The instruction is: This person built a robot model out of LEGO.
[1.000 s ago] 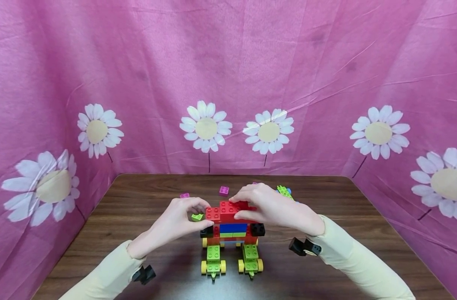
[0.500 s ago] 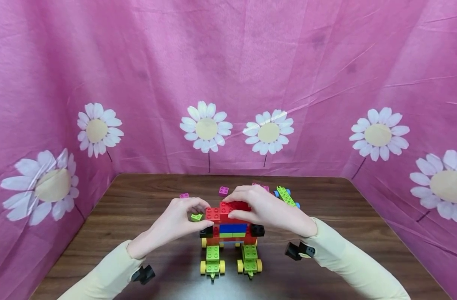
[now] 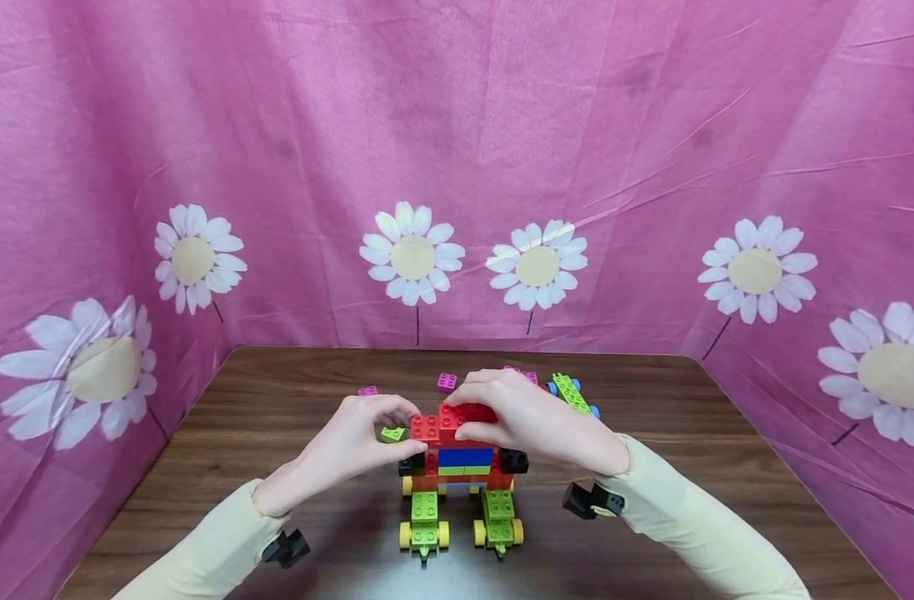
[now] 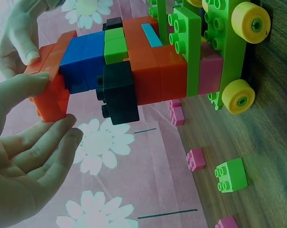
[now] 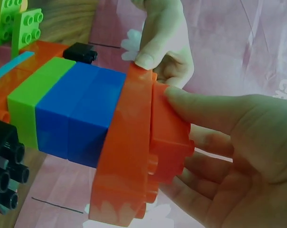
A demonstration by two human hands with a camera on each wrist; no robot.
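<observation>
A toy-brick figure stands on the table, with two lime wheeled bases (image 3: 425, 510) in front. Stacked blue bricks (image 5: 96, 111) form its middle, and a black brick (image 3: 514, 461) juts out at each side. Across the top lies a long red brick (image 5: 122, 156). My left hand (image 3: 359, 437) pinches this brick's left end between thumb and fingers. On top of it sits a shorter red brick (image 5: 169, 135), its studs facing up. My right hand (image 3: 512, 412) grips that upper brick, thumb on the near side, fingers behind; the hand covers its right part in the head view.
Behind the figure, several pink bricks (image 3: 447, 382) lie on the brown wooden table (image 3: 277, 392). A small lime brick (image 3: 393, 434) lies beyond my left hand. At the back right is a lime base (image 3: 571, 393) with blue wheels. A pink flowered cloth (image 3: 471, 167) hangs around the table.
My right hand has shifted slightly left on the upper red brick, uncovering the blue-wheeled base and pink bricks behind. My left hand keeps its hold on the long red brick.
</observation>
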